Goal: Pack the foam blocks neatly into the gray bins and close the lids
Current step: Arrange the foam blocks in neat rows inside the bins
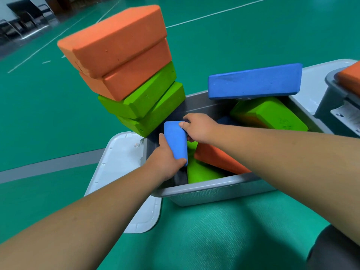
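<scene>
Both your hands grip one blue block (176,142) on end inside the gray bin (214,189): left hand (165,162) at its near end, right hand (198,126) at its far end. Just right of it in the bin lie an orange block (216,158) and a green block (200,172). A leaning stack (126,71) of two orange and two green blocks crowds the bin's far-left corner; another blue block (253,81) bridges its far rim. A white lid (118,172) lies left of the bin on green floor (214,230).

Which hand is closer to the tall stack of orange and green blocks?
Left. The left hand grips the blue block just below the stack; the right hand holds its other side, farther right.
</scene>
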A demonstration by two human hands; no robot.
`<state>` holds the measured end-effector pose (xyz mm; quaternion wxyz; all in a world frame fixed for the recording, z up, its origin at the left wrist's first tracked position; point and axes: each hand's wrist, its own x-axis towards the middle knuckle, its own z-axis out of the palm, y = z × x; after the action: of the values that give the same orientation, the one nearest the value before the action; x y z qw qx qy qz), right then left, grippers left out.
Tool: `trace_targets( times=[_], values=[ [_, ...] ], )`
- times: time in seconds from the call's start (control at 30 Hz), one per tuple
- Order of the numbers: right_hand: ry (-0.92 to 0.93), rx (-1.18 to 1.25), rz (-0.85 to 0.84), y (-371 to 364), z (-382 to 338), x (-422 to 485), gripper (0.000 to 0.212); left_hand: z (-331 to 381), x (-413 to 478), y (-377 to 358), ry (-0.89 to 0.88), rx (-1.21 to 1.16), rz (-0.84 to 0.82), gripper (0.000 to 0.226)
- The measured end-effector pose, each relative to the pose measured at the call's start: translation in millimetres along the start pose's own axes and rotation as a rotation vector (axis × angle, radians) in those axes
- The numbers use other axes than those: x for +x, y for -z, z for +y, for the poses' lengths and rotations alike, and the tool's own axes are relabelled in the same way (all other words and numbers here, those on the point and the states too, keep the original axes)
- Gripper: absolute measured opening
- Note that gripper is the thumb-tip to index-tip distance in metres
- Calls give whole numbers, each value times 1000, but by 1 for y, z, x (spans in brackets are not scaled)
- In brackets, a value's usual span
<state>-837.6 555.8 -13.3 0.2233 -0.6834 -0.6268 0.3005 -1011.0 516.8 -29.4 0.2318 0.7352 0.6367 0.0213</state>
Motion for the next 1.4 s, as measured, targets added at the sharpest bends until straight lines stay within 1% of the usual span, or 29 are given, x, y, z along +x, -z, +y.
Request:
trace_targets(
  times=[0.03, 0.1, 0.17, 0.23, 0.33, 0.4, 0.47, 0.5, 0.53, 0.67, 0.8, 0.87, 0.93, 1.0, 1.07, 1.1, 1.17, 1.23, 1.27, 1.3, 1.33, 1.4],
  values=[
    [-9, 12, -2, 0, -1, 1, 45, -1, 2, -1, -1, 1, 16, 120],
    [-3, -4, -18, 2, -2, 0, 44, -3, 6, -1, -3, -47, 29, 112],
    [7, -45, -53, 4, -2, 0, 36, -5, 7, -2, -3, -102, 34, 92],
    [8, -19, -88, 3, 0, -1, 32, -5, 7, 0, 2, -110, 36, 69],
    [-8, 26, -110, -1, 3, 1, 35, -5, 10, 1, 19, -99, 39, 56],
    [2, -16, -98, -5, 2, 2, 48, -6, 12, 1, 41, -79, 35, 54],
    [-4, -29, -90, -8, 2, 2, 71, -5, 11, 2, 32, -66, 18, 55],
    [-8, -26, -92, -10, 2, 0, 79, -4, 9, 3, 10, -72, 11, 52],
    [-14, -21, -91, -11, 3, 0, 81, -4, 9, 4, -6, -83, 6, 47],
    [-18, 10, -57, -13, 3, 1, 72, -3, 9, 11, -12, -118, -4, 39],
    [-67, 9, -67, -4, 0, 6, 60, 5, 5, 23, -46, -191, 5, 22],
    [-92, 51, -82, -3, -1, 6, 53, 6, 6, 25, -33, -193, -12, 23],
    [-95, 37, -80, -6, -2, 7, 56, 6, 7, 26, -8, -176, -10, 25],
    [-94, 30, -77, -10, -5, 9, 59, 6, 7, 29, 34, -225, -17, 23],
    [-103, 62, -96, -14, -9, 10, 58, 4, 9, 28, 82, -264, -52, 22],
    [-108, 69, -108, -17, -10, 10, 58, 3, 10, 27, 101, -240, -74, 23],
    [-118, 70, -115, -23, -11, 9, 57, -1, 11, 26, 131, -174, -105, 29],
    [-115, 69, -114, -29, -11, 8, 57, 1, 10, 24, 162, -183, -136, 35],
    [-110, 60, -115, -32, -11, 8, 57, 4, 8, 25, 184, -138, -166, 37],
    [-107, 41, -116, -34, -12, 7, 57, 9, 4, 27, 192, -53, -158, 42],
    [-103, 21, -117, -37, -13, 7, 56, 12, 0, 29, 183, 35, -165, 50],
    [-102, 3, -118, -41, -13, 7, 52, 16, -1, 29, 167, 207, -213, 58]
  ],
)
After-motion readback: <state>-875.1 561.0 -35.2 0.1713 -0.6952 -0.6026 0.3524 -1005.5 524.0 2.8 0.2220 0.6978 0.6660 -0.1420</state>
